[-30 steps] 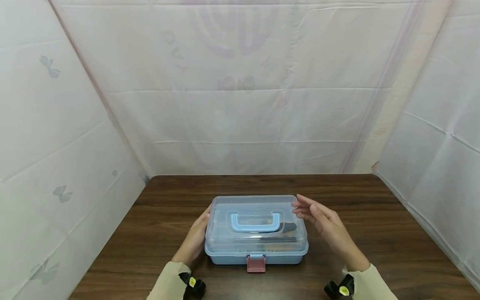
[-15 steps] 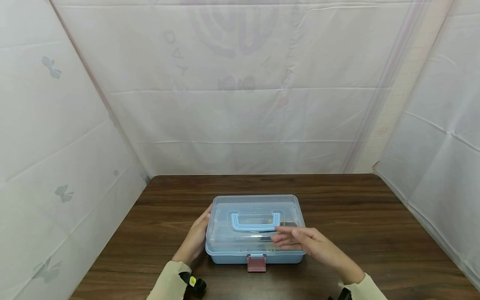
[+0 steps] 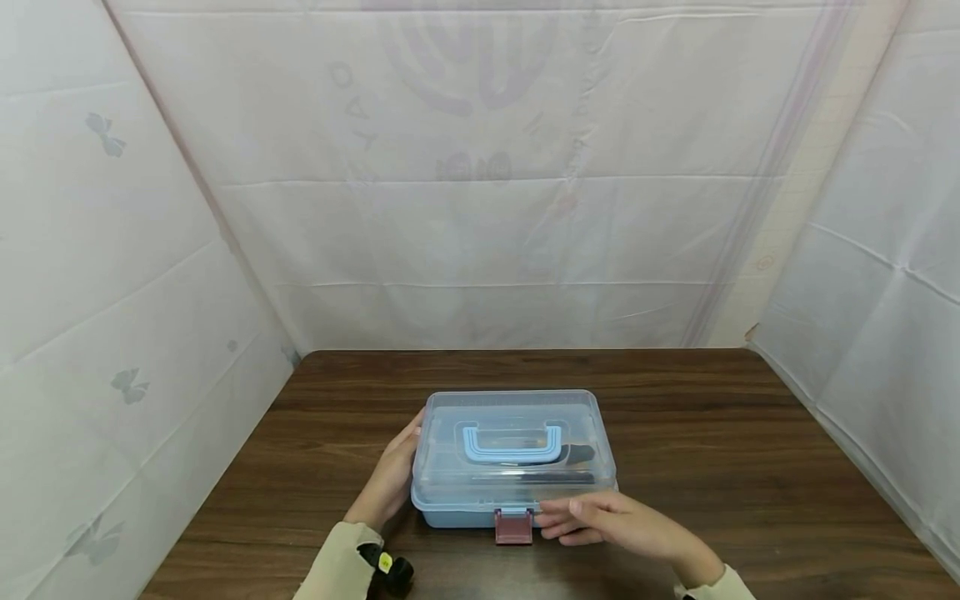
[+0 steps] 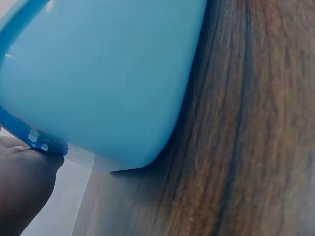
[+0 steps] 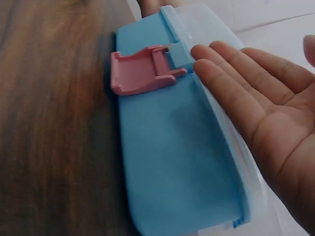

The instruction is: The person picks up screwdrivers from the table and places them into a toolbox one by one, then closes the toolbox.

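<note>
A light blue plastic storage box [image 3: 450, 518] with a see-through lid [image 3: 480, 408] stands on the table, lid down. A blue carrying handle [image 3: 513, 455] lies flat on the lid. At the front, the pink latch [image 3: 513, 528] is swung outward, off the lid's catch. My left hand [image 3: 388, 479] rests along the box's left side; in the left wrist view part of the hand [image 4: 27, 182] touches the rim. My right hand [image 3: 607, 521] is in front of the box with straight fingers, their tips beside the latch [image 5: 140, 71]. Dark, long items show blurred through the lid.
The dark wood-grain table [image 3: 720, 433] extends on both sides of the box and behind it. Pale printed sheets [image 3: 480, 250] hang at the back and both sides. A black wrist camera [image 3: 393, 575] sits on my left sleeve.
My right hand has come from the box's right rear corner, over the lid, down to the front beside the latch. The left hand and the box stay where they were.
</note>
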`<action>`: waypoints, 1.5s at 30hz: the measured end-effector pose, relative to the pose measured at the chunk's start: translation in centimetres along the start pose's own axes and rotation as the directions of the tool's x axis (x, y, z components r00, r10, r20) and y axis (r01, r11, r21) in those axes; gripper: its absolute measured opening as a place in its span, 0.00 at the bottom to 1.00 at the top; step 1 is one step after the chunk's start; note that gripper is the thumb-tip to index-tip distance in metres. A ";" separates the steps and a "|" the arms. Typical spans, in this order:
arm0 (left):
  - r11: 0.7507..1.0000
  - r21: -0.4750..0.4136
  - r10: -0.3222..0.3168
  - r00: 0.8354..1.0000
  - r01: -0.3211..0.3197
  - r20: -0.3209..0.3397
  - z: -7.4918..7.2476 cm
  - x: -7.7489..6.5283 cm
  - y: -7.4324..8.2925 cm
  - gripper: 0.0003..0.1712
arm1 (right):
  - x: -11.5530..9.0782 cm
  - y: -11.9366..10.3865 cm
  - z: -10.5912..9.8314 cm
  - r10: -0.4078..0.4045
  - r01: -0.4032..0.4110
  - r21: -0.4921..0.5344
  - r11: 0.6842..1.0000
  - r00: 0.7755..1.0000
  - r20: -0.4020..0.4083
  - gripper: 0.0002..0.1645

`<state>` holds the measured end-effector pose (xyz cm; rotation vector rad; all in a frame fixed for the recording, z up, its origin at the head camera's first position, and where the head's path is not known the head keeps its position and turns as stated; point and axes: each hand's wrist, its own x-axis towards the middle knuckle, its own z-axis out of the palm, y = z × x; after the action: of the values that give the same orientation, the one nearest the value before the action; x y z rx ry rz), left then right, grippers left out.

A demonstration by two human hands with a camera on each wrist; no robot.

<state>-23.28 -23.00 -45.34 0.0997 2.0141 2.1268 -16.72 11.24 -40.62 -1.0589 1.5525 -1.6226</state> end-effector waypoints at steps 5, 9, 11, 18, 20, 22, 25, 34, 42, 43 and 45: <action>1.000 -0.001 -0.001 1.000 0.001 0.003 0.1 0.0 0.2 0.29 | -0.3 1.1 0.4 0.102 -0.102 -0.010 0.995 0.995 -0.014 0.30; 1.000 -0.001 -0.003 1.000 0.003 0.002 0.2 0.0 0.2 0.29 | -0.4 1.8 0.5 0.177 -0.177 -0.006 0.984 0.983 -0.041 0.31; 1.000 -0.001 -0.002 1.000 0.002 0.004 0.2 0.0 0.2 0.29 | -0.4 2.1 0.6 0.201 -0.202 -0.011 0.979 0.978 -0.052 0.32; 1.000 -0.006 0.002 1.000 -0.002 0.010 0.1 0.1 -0.1 0.30 | -0.6 3.1 0.6 0.233 -0.235 -0.011 0.972 0.970 -0.070 0.32; 1.000 -0.007 0.004 1.000 -0.004 0.013 0.1 0.1 -0.1 0.30 | -0.6 3.4 0.6 0.235 -0.235 0.000 0.972 0.969 -0.071 0.32; 1.000 -0.007 -0.001 1.000 0.001 0.014 0.1 0.2 -0.1 0.30 | -0.5 3.6 0.6 0.237 -0.237 0.012 0.971 0.969 -0.071 0.32; 1.000 -0.005 -0.004 1.000 0.004 0.013 0.0 0.2 -0.2 0.30 | -0.4 4.0 0.7 0.246 -0.245 0.024 0.969 0.966 -0.074 0.33; 1.000 0.005 -0.010 1.000 0.010 0.006 -0.1 0.2 -0.3 0.30 | 0.0 4.7 1.0 0.279 -0.276 0.047 0.960 0.955 -0.096 0.34; 1.000 -0.007 -0.009 1.000 0.009 0.008 -0.2 0.2 -0.3 0.30 | 0.3 4.8 1.2 0.293 -0.286 0.075 0.955 0.948 -0.120 0.35; 1.000 -0.010 -0.010 1.000 0.010 0.008 -0.2 0.2 -0.3 0.30 | 0.3 4.9 1.2 0.292 -0.284 0.078 0.956 0.949 -0.122 0.35; 1.000 -0.013 -0.012 1.000 0.012 0.007 -0.3 0.2 -0.3 0.30 | 0.3 4.9 1.2 0.289 -0.280 0.083 0.956 0.949 -0.124 0.35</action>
<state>-23.47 -23.20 -45.68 0.0925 1.9910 2.1293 -16.22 9.94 -45.52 -0.6655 1.6432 -1.5560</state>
